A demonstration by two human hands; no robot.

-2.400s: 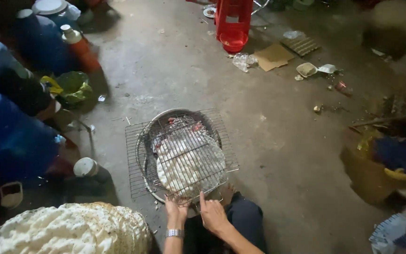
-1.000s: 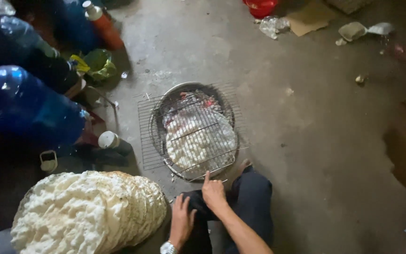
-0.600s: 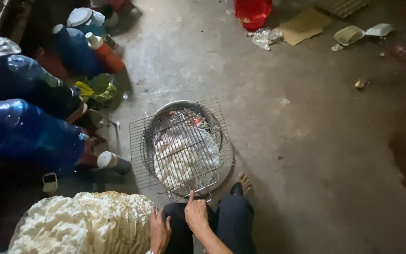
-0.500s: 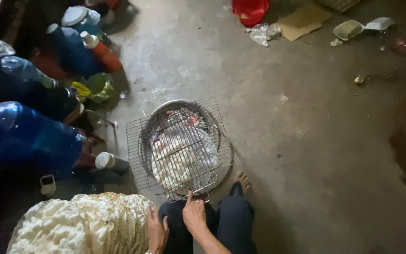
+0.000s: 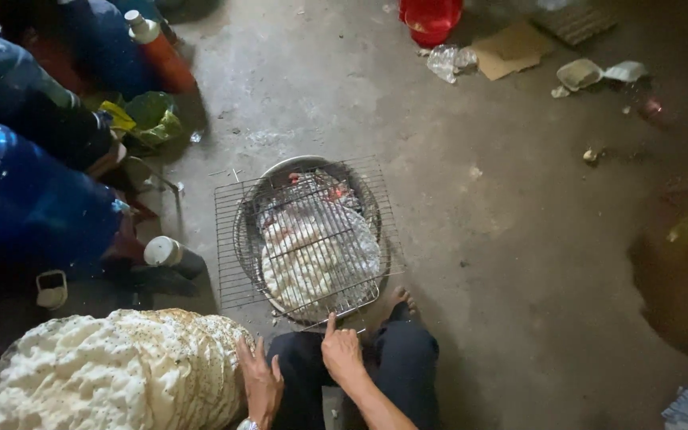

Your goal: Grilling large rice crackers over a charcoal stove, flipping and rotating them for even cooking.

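Note:
A round metal basin of coals (image 5: 292, 169) sits on the concrete floor with a square wire grill rack (image 5: 232, 239) over it. A white puffed cracker (image 5: 312, 251) lies clamped in a smaller wire frame on top. My right hand (image 5: 342, 354) is at the near edge of that frame, index finger pointing up at the wire. My left hand (image 5: 259, 381) rests, fingers spread, against the side of a tall stack of white puffed crackers (image 5: 105, 370) at lower left. My dark-trousered knees and one bare foot (image 5: 398, 300) lie between.
Large blue plastic-wrapped bundles (image 5: 25, 199) crowd the left side, with a white-capped bottle (image 5: 165, 252) and an orange bottle (image 5: 161, 52) nearby. A red container (image 5: 430, 17), cardboard (image 5: 511, 49) and litter lie at the far edge. A dark patch is on the right.
Both hands have drawn back from the grill's near edge; the left hand has moved onto the cracker stack. The view has shifted, bringing the stack into sight.

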